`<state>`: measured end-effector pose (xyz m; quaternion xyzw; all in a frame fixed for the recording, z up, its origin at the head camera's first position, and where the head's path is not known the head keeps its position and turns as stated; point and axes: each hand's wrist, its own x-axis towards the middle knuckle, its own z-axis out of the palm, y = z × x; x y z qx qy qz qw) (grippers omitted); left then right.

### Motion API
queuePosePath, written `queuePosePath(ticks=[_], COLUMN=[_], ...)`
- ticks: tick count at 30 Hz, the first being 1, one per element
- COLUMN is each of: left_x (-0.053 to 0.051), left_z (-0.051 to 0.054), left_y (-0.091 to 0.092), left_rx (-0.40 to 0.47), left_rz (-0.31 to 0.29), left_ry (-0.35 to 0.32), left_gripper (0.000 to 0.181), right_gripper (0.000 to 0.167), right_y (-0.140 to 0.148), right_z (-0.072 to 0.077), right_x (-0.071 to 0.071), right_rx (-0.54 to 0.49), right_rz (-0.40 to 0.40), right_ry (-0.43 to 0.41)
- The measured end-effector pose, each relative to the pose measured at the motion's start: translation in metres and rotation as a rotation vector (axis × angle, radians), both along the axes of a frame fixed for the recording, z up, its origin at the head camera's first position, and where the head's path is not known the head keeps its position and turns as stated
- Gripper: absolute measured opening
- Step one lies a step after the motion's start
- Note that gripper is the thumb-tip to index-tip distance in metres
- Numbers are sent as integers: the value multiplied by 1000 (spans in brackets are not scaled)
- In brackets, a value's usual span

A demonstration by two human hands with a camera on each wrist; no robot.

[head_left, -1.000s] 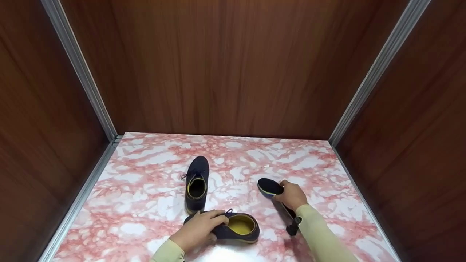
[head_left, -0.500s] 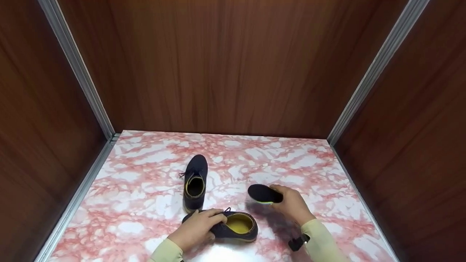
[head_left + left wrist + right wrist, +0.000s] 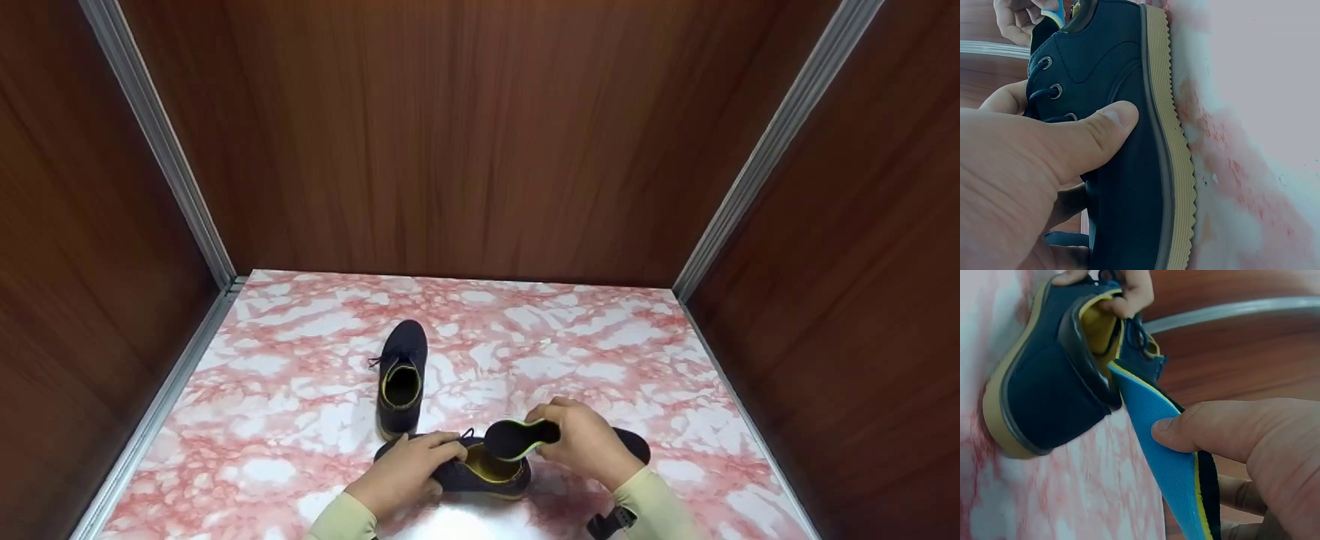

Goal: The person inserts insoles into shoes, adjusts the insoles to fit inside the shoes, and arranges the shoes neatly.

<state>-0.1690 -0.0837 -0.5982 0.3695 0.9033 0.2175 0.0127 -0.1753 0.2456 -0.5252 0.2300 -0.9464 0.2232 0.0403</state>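
A dark navy lace-up shoe [image 3: 480, 480] with a yellow lining lies sideways near the front of the table. Its toe end is gripped by my left hand [image 3: 409, 469], the thumb pressing its side in the left wrist view. My right hand [image 3: 585, 442] pinches an insole [image 3: 512, 439], black on top and blue beneath with a yellow-green edge. One end of the insole is over the shoe's opening; the other sticks out behind my hand. In the right wrist view the insole's tip [image 3: 1120, 371] is at the collar, and my left fingers reach into the opening.
The matching shoe [image 3: 401, 382] stands upright just behind, toe pointing away, close to the held shoe's toe. Under everything is a red-and-white marbled tabletop [image 3: 300, 360]. Brown wood panels [image 3: 465, 150] with metal corner strips enclose it at the back and sides.
My right hand has brought the insole leftward and nearer to me, from the table at the right to above the shoe's opening. My left hand has kept its grip on the shoe.
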Motion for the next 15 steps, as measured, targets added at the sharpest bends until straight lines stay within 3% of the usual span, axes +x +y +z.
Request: queuePosePath(ticks=[15], left_x=[-2], left_z=[-2], left_y=[2], left_rx=[6], left_rz=[9], left_ry=[-15], left_gripper=[55], right_gripper=[31], right_y=[-14], right_z=[9], right_x=[6], right_rx=[130], right_rz=[96], right_ry=[92])
